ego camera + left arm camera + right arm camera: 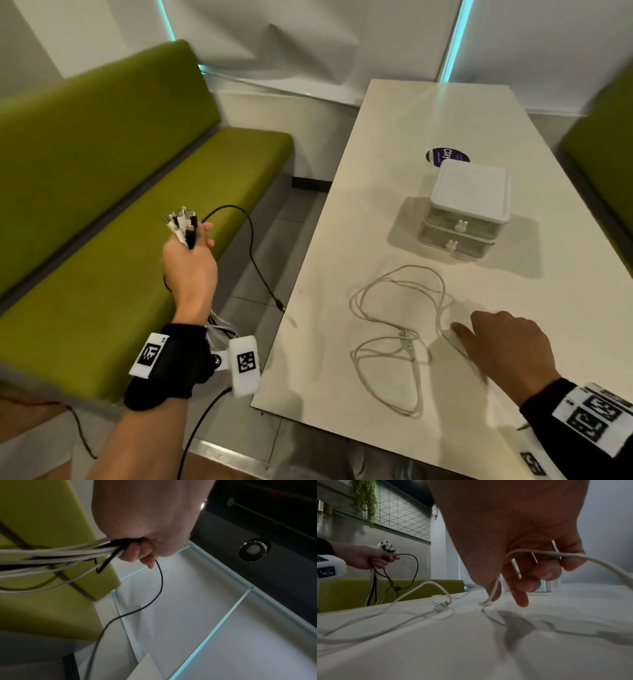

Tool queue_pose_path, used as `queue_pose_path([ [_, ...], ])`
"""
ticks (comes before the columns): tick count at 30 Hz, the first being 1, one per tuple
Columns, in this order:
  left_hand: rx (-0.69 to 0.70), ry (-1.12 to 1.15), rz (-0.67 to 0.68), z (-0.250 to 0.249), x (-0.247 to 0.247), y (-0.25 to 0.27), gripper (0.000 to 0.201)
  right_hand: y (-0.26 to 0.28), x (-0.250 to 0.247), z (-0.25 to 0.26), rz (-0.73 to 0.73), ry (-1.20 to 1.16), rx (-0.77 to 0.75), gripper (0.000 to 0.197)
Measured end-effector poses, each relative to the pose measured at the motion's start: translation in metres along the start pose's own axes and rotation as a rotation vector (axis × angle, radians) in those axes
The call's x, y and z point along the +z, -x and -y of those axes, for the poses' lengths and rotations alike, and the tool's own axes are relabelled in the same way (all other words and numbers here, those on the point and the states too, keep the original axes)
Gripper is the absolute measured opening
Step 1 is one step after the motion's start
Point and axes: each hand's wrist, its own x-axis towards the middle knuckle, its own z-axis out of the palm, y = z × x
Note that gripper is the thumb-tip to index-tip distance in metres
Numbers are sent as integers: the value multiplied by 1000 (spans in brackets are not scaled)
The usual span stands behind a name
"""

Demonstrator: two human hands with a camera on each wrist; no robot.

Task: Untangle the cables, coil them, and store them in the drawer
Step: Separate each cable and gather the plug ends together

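You sit in a booth with a green bench (130,212) on your left and a white table (428,113) ahead. From the head view, take the small drawer unit (466,212) as your landmark: both its drawers look closed, and the loose white cable (394,329) sprawls on the table just in front of it, toward you. Your right hand (507,349) rests at that cable's right side, nearer to it than the other hand. Your left hand (191,267) is raised well left of the drawer unit, off the table and over the bench, fist closed round a bundle of cables (183,226) with the plugs sticking up and a black lead (253,253) looping down.

The left wrist view shows the fingers curled tight round white and black strands (72,553).

In the right wrist view, the fingers are bent, the white cable passing between them, one strand pressed down to the table; whether they grip it firmly I cannot tell. The cable runs mostly left from that hand.
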Motion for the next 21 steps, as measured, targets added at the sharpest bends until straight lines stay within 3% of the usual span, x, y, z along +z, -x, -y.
queue_pose_path([
  [5,-45,-218,94,17,-5,-1,24,4,-1,17,-43,-100,-3,54],
  [9,-43,-189,224,26,-7,9,22,8,-12,30,-5,-255,-13,59],
  [16,-1,-28,508,-2,9,48,31,15,-31,37,72,-699,-149,5],
  [21,38,67,707,-31,47,99,35,18,-38,31,-58,-848,-292,16],
])
